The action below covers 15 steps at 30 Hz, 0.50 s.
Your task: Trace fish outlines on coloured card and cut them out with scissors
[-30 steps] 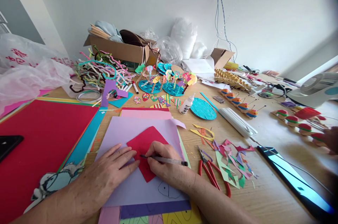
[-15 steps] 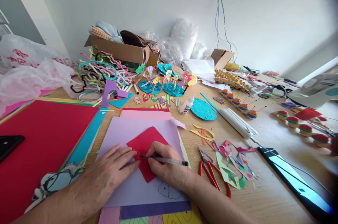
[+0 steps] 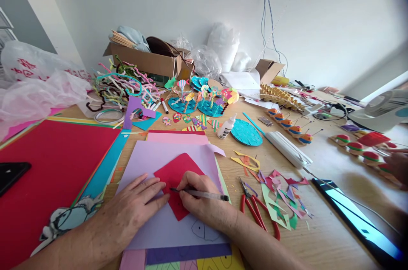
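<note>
My right hand (image 3: 204,200) grips a black-capped pen (image 3: 207,195), its tip on a piece of red paper (image 3: 174,172). Fingers spread, my left hand (image 3: 140,202) lies flat on the paper's left edge. Beneath is a sheet of lavender paper (image 3: 137,164) with a fish outline (image 3: 204,232) drawn near its lower right, partly under my right wrist. More coloured sheets, including a purple one (image 3: 188,254) and a yellow one (image 3: 219,262) with drawn lines, stick out below. Red-handled scissors (image 3: 255,208) rest to the right of my right hand.
Paper scraps (image 3: 283,193) lie beyond the scissors. A glue bottle (image 3: 227,127) stands by a blue oval (image 3: 246,132). Left is a stack topped with red paper (image 3: 60,159); pipe cleaners (image 3: 127,83) heap behind it. A lit phone (image 3: 353,215) sits right, near another person's hand (image 3: 397,166).
My hands and the pen stay almost in place on the red paper. At the right edge, the other person's hand has come further into view over the small red-and-green pieces.
</note>
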Each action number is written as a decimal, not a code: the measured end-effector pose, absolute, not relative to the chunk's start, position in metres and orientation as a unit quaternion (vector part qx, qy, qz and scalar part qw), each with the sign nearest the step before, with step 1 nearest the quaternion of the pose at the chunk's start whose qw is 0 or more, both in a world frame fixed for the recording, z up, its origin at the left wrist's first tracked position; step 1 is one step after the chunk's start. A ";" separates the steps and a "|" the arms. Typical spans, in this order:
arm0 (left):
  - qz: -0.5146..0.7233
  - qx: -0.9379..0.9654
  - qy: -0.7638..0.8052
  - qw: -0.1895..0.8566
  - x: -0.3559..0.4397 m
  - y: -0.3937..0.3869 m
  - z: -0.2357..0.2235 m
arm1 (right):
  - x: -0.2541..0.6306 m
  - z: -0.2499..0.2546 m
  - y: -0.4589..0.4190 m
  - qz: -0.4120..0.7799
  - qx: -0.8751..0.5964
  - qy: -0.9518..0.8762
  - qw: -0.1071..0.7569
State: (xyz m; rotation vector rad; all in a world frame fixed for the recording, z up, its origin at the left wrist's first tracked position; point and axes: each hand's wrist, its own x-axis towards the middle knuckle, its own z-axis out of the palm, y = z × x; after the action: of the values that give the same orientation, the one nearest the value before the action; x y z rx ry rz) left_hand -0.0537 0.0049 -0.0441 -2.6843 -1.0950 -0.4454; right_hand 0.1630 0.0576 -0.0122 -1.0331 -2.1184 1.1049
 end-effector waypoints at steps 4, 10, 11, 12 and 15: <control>-0.151 -0.910 -0.373 0.098 -0.054 0.005 -0.044 | 0.163 -0.013 0.057 0.410 -0.376 -0.786 0.270; -0.161 -0.905 -0.383 0.088 -0.052 0.004 -0.044 | 0.163 -0.012 0.057 0.413 -0.383 -0.782 0.267; -0.162 -0.905 -0.383 0.088 -0.051 0.004 -0.044 | 0.163 -0.011 0.057 0.413 -0.384 -0.781 0.266; -0.161 -0.905 -0.385 0.087 -0.051 0.003 -0.044 | 0.163 -0.011 0.057 0.415 -0.384 -0.782 0.263; -0.156 -0.905 -0.389 0.077 -0.051 0.003 -0.043 | 0.162 -0.012 0.058 0.414 -0.384 -0.782 0.264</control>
State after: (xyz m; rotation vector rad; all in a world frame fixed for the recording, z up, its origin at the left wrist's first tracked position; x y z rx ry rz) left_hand -0.0507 0.0026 -0.0433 -2.7106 -1.1639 -0.4667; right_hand 0.1622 0.0577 -0.0116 -1.0385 -2.1138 1.1194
